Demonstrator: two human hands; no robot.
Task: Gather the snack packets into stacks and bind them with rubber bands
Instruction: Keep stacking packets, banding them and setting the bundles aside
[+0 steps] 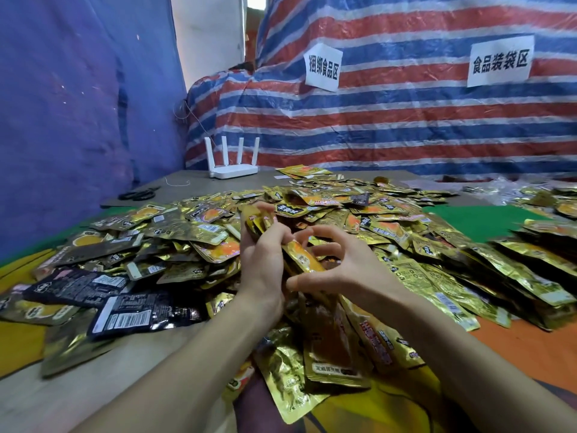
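A big heap of gold foil snack packets (193, 232) covers the table in front of me, with a few dark packets (137, 310) at the near left. My left hand (265, 260) grips a small upright stack of gold packets (299, 257) at the centre. My right hand (340, 267) is against the same stack from the right, fingers curled round its edge and thumb low at the near side. I cannot make out a rubber band. More packets lie under my wrists near the table edge (337, 348).
A white router (232, 168) with several antennas stands at the back of the table, black scissors (139, 193) to its left. Rows of laid-out packets (530, 254) fill the right side. A striped tarp (406, 126) with two paper signs rises behind.
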